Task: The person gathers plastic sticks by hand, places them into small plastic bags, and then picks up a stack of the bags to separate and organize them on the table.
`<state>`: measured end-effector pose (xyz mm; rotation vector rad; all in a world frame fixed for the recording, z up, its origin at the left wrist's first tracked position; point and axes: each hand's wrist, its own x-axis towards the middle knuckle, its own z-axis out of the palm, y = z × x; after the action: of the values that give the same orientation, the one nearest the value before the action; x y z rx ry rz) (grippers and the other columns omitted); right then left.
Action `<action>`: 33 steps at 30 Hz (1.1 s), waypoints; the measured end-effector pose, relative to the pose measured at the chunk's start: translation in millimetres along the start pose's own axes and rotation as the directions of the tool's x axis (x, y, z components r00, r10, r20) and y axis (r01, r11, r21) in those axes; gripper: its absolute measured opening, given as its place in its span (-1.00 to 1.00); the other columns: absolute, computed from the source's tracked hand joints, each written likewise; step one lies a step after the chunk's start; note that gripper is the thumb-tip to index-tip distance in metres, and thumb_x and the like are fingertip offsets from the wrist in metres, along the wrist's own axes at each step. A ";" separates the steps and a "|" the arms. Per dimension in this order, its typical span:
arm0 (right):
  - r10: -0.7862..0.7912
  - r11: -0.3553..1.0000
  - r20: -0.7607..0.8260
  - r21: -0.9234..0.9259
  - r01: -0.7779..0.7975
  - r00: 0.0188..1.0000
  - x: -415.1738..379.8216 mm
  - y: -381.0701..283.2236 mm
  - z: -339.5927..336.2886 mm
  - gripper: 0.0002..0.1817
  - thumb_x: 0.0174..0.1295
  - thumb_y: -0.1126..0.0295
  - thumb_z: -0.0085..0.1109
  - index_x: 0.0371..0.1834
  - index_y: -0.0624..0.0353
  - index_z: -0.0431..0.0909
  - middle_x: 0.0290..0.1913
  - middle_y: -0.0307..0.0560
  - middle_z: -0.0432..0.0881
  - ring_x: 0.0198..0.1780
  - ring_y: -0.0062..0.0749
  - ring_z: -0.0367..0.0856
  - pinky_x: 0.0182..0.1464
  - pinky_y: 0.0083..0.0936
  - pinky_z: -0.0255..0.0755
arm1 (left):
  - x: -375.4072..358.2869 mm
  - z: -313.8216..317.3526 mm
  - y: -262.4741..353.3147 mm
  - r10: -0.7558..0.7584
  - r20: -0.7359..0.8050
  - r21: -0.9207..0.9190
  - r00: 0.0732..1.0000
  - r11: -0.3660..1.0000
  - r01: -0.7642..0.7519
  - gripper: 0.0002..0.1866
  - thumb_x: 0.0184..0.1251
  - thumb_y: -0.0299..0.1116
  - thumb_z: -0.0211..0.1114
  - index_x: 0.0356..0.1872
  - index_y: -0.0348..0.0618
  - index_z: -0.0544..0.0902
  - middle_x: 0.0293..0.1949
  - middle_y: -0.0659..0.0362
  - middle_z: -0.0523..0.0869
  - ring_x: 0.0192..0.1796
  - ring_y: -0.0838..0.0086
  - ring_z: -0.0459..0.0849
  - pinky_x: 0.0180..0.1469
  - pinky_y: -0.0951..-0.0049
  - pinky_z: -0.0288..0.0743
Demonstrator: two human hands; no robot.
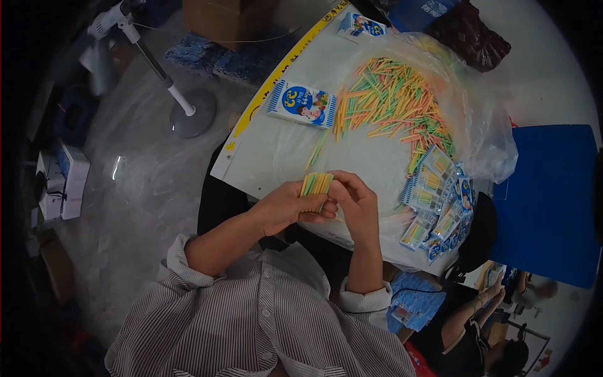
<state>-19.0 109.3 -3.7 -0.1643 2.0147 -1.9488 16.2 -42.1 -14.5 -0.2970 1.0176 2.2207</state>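
Note:
Near the table's front edge, my left hand (284,206) is closed round a flat bundle of thin yellow and green sticks (317,185), lined up side by side. My right hand (359,202) has its fingers curled against the bundle's right end. Beyond the hands, a big heap of loose yellow, green and pink sticks (392,94) spreads over the white table (282,151). A few single sticks (318,149) lie between the heap and my hands. Left of the heap rests a blue and white printed pack (303,104).
Several small filled packets (440,207) are piled at the table's right. A clear plastic bag (487,138) lies along the heap's right side. Another printed pack (363,26) sits at the far end. A fan stand (182,103) is on the floor, left. Another person (468,333) works at lower right.

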 end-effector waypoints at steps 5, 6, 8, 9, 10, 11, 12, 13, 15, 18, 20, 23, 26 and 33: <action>-0.026 0.999 -0.043 -0.030 0.024 0.999 -0.9 0.1 4.8 -0.84 0.06 0.52 0.13 -0.27 0.29 0.49 -0.37 -0.27 0.49 -0.37 -0.72 0.41 -0.32 -0.77 0.30 | 3.0 0.9 -5.6 0.012 -0.029 0.041 0.999 0.999 -0.011 -0.76 0.29 -0.28 -0.01 -0.11 -0.17 0.44 -0.26 0.20 0.56 -0.19 0.55 0.54 -0.31 0.68 0.42; 0.020 1.000 -0.059 0.006 -0.020 0.998 -1.3 -0.3 6.1 -0.85 0.07 0.52 0.12 -0.28 0.29 0.48 -0.39 -0.28 0.48 -0.40 -0.74 0.39 -0.36 -0.80 0.28 | 2.8 1.4 -6.7 0.037 -0.025 0.022 0.999 0.999 -0.036 -0.78 0.30 -0.27 -0.01 -0.15 -0.16 0.45 -0.31 0.22 0.55 -0.27 0.60 0.52 -0.39 0.71 0.35; 0.064 0.997 -0.069 0.045 -0.061 0.996 -1.6 -3.2 9.7 -0.87 0.08 0.51 0.11 -0.30 0.28 0.48 -0.42 -0.29 0.48 -0.43 -0.76 0.38 -0.41 -0.82 0.25 | 3.2 1.6 -9.2 0.066 -0.026 0.006 0.997 0.998 -0.066 -0.79 0.31 -0.26 -0.02 -0.18 -0.15 0.45 -0.35 0.25 0.55 -0.35 0.65 0.49 -0.47 0.75 0.29; 0.073 0.993 -0.079 0.096 -0.066 0.994 -1.8 -6.0 12.2 -0.89 0.08 0.52 0.10 -0.32 0.27 0.46 -0.42 -0.29 0.47 -0.47 -0.78 0.35 -0.45 -0.83 0.22 | 4.1 1.7 -10.8 0.096 -0.039 -0.024 0.995 0.995 -0.097 -0.80 0.31 -0.26 -0.03 -0.22 -0.16 0.45 -0.39 0.27 0.53 -0.43 0.69 0.43 -0.51 0.75 0.24; 0.083 0.987 -0.089 0.145 -0.070 0.993 -1.5 -7.8 14.8 -0.91 0.08 0.53 0.09 -0.34 0.27 0.45 -0.43 -0.29 0.46 -0.50 -0.79 0.32 -0.50 -0.84 0.18 | 4.9 1.4 -11.9 0.125 -0.051 -0.055 0.991 0.990 -0.128 -0.80 0.32 -0.26 -0.04 -0.27 -0.16 0.45 -0.43 0.29 0.51 -0.50 0.73 0.36 -0.54 0.76 0.19; 0.079 0.987 -0.085 0.148 -0.066 0.993 -0.6 -8.6 17.7 -0.91 0.08 0.53 0.09 -0.34 0.27 0.45 -0.43 -0.29 0.46 -0.50 -0.79 0.32 -0.50 -0.84 0.18 | 5.7 1.3 -12.1 0.129 -0.053 -0.051 0.990 0.990 -0.131 -0.80 0.32 -0.26 -0.04 -0.27 -0.16 0.45 -0.43 0.29 0.51 -0.50 0.73 0.36 -0.54 0.76 0.19; 0.015 0.984 -0.100 0.176 0.003 0.995 0.1 -8.9 21.0 -0.92 0.09 0.53 0.08 -0.35 0.25 0.44 -0.43 -0.29 0.46 -0.53 -0.80 0.29 -0.52 -0.85 0.16 | 6.3 1.2 -12.4 0.150 -0.078 -0.001 0.986 0.989 -0.150 -0.80 0.32 -0.26 -0.05 -0.28 -0.16 0.45 -0.46 0.31 0.49 -0.53 0.74 0.31 -0.55 0.76 0.17; -0.048 0.976 -0.117 0.204 0.071 0.992 0.5 -8.8 23.1 -0.94 0.09 0.54 0.07 -0.37 0.24 0.43 -0.43 -0.29 0.46 -0.56 -0.81 0.27 -0.54 -0.85 0.14 | 6.0 0.8 -12.3 0.170 -0.102 0.049 0.980 0.985 -0.166 -0.80 0.32 -0.27 -0.06 -0.30 -0.17 0.45 -0.48 0.32 0.47 -0.55 0.75 0.27 -0.56 0.76 0.15; -0.050 0.981 -0.101 0.182 0.067 0.994 0.6 -7.6 20.7 -0.92 0.09 0.54 0.07 -0.34 0.25 0.43 -0.43 -0.29 0.45 -0.57 -0.80 0.26 -0.55 -0.85 0.14 | 3.7 1.1 -10.3 0.197 -0.102 0.079 0.975 0.979 -0.190 -0.80 0.32 -0.27 -0.06 -0.32 -0.17 0.45 -0.49 0.33 0.47 -0.55 0.76 0.27 -0.57 0.76 0.14; -0.048 0.985 -0.074 0.164 0.059 0.996 -0.2 -6.9 19.9 -0.88 0.09 0.53 0.07 -0.29 0.26 0.45 -0.44 -0.30 0.45 -0.58 -0.80 0.26 -0.57 -0.84 0.13 | 2.4 -0.3 -8.3 0.222 -0.091 0.127 0.971 0.970 -0.210 -0.80 0.32 -0.28 -0.05 -0.34 -0.18 0.45 -0.51 0.34 0.46 -0.56 0.77 0.27 -0.57 0.77 0.13; -0.044 0.984 -0.067 0.172 0.055 0.997 -1.2 -7.9 19.3 -0.86 0.09 0.53 0.07 -0.27 0.27 0.47 -0.45 -0.31 0.45 -0.58 -0.81 0.26 -0.57 -0.84 0.13 | 2.4 -1.2 -8.6 0.216 -0.079 0.149 0.973 0.968 -0.202 -0.80 0.32 -0.28 -0.05 -0.35 -0.18 0.45 -0.51 0.35 0.46 -0.57 0.78 0.26 -0.57 0.77 0.13; 0.014 0.984 -0.066 0.180 -0.002 0.998 -0.7 -9.2 19.4 -0.86 0.09 0.53 0.08 -0.27 0.28 0.49 -0.49 -0.32 0.44 -0.59 -0.81 0.26 -0.59 -0.85 0.12 | 3.6 -1.6 -9.9 0.191 -0.075 0.219 0.979 0.961 -0.171 -0.80 0.32 -0.28 -0.05 -0.35 -0.17 0.45 -0.52 0.35 0.46 -0.58 0.78 0.26 -0.57 0.77 0.13; -0.043 0.994 -0.073 0.098 0.050 0.996 0.5 -4.1 19.2 -0.90 0.09 0.52 0.08 -0.34 0.29 0.51 -0.52 -0.32 0.44 -0.59 -0.82 0.27 -0.59 -0.85 0.11 | 3.3 -0.4 -9.2 0.192 -0.063 0.225 0.979 0.959 -0.174 -0.81 0.32 -0.29 -0.05 -0.35 -0.17 0.45 -0.52 0.36 0.45 -0.58 0.78 0.25 -0.57 0.77 0.13; -0.071 0.970 -0.119 0.222 0.096 0.990 0.2 0.0 24.0 -0.95 0.12 0.55 0.01 -0.35 0.27 0.43 -0.46 -0.25 0.45 -0.55 -0.77 0.34 -0.58 -0.83 0.17 | 5.1 -4.4 -9.7 0.204 -0.059 0.172 0.977 0.966 -0.191 -0.81 0.32 -0.29 -0.05 -0.35 -0.18 0.45 -0.51 0.36 0.44 -0.57 0.76 0.24 -0.55 0.75 0.14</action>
<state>-11.7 86.5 -3.9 -0.0900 1.8572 -2.2702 18.4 -38.4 -25.4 -0.2155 1.3154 2.2972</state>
